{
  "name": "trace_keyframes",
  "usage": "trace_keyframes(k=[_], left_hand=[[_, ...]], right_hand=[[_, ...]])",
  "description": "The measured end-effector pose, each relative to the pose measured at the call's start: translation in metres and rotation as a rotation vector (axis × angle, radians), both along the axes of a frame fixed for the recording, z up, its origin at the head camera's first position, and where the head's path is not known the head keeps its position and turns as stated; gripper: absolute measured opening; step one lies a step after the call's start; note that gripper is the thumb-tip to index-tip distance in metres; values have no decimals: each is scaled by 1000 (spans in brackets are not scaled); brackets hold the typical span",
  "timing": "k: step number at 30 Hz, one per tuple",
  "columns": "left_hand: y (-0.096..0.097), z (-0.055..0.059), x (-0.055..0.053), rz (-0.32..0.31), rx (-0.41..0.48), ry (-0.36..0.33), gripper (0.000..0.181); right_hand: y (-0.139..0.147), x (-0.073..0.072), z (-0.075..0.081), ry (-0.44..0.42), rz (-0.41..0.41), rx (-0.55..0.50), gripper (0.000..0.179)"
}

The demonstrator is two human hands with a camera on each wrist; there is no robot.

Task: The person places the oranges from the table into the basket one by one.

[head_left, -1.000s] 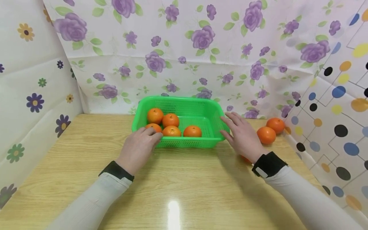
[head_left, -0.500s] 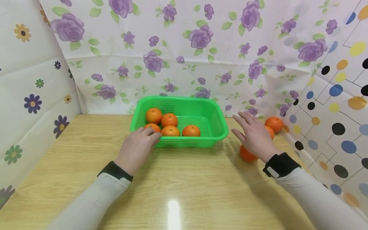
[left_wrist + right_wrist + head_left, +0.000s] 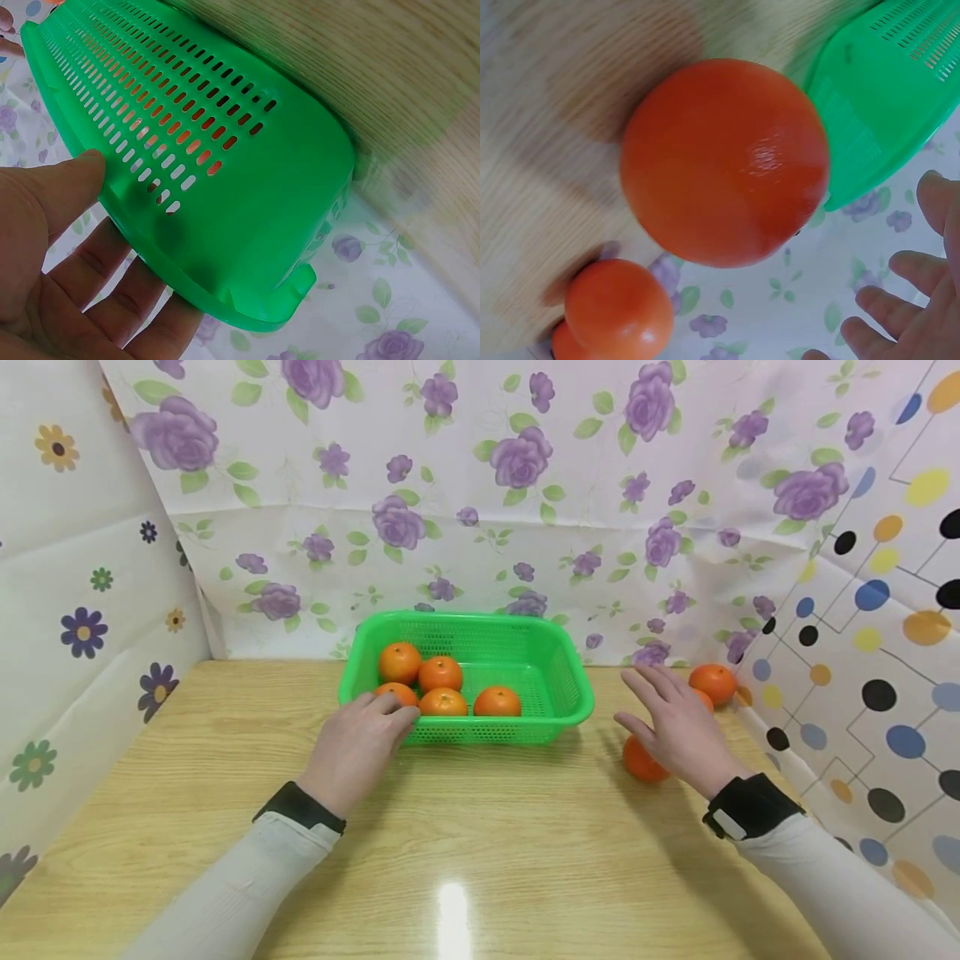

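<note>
A green plastic basket [image 3: 510, 732] with slotted walls stands on the table, holding several oranges [image 3: 497, 701] mostly towards its left side. My left hand [image 3: 356, 739] grips the basket's front rim near the left corner; in the left wrist view its thumb [image 3: 79, 180] lies against the outer wall and the fingers reach over the rim. To the right of the basket, my right hand [image 3: 682, 731] hovers with fingers extended, holding nothing. Below it sits a loose orange [image 3: 642, 760], which looks large in the right wrist view. The hand partly covers a second orange [image 3: 703, 698].
Another orange [image 3: 712, 683] lies at the back right corner by the dotted side sheet [image 3: 862, 693]. A flowered sheet [image 3: 480, 560] hangs right behind the basket. The wooden table [image 3: 480, 827] stretches in front.
My right hand has left the basket's right end and moved right, over the loose oranges, uncovering the nearest one. My left hand keeps its hold on the rim.
</note>
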State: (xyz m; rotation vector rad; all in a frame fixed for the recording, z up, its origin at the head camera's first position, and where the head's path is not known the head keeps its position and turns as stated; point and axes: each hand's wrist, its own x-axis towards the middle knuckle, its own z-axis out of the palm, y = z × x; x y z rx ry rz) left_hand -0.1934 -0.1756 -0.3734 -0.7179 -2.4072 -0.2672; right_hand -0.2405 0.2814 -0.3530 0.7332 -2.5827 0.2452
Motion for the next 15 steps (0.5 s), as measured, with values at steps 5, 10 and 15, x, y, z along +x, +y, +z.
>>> trace_keyframes(k=[5, 10, 15], left_hand=[[0, 0, 1, -3, 2, 10, 17], [0, 0, 1, -6, 8, 9, 18], [0, 0, 1, -7, 13, 2, 18]], right_hand=[[7, 2, -4, -34, -16, 22, 75], [11, 5, -6, -111, -48, 41, 80], [14, 9, -9, -180, -70, 46, 82]])
